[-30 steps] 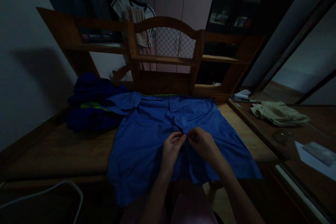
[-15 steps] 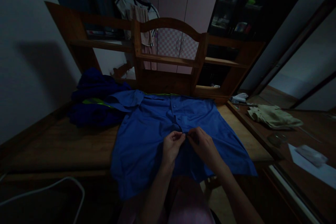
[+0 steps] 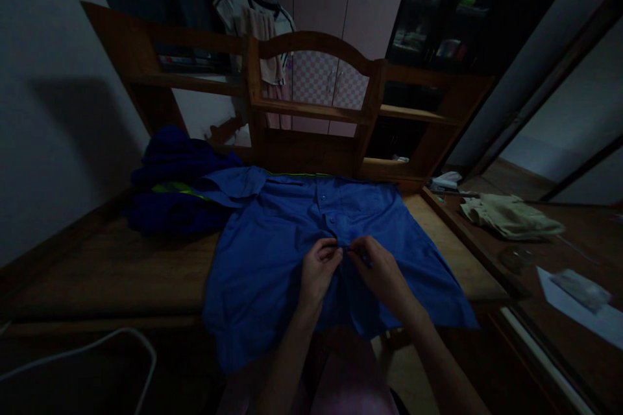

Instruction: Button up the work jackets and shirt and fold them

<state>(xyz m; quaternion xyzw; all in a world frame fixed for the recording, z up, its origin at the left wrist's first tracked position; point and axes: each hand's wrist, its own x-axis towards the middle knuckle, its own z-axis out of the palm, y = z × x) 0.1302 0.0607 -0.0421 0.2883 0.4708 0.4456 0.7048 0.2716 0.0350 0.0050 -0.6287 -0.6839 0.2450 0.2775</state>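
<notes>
The left hand and right hand, close together, are pinching the blue shirt at its front; farther left, dark-blue clothes are lying on the surface.

Garment at 6 o'clock: plain mid-blue, thin lime-green line along far edge. Clothes pile, 9 o'clock: deeper royal blue, lime-yellow band. Wooden shelf, 12 o'clock: reddish brown. Cupboard doors behind: dusky pink, checked pink-and-white lower down. Cloth, 3 o'clock: khaki-beige. Paper, 4 o'clock: white. Cable, 8 o'clock: whitish.
</notes>
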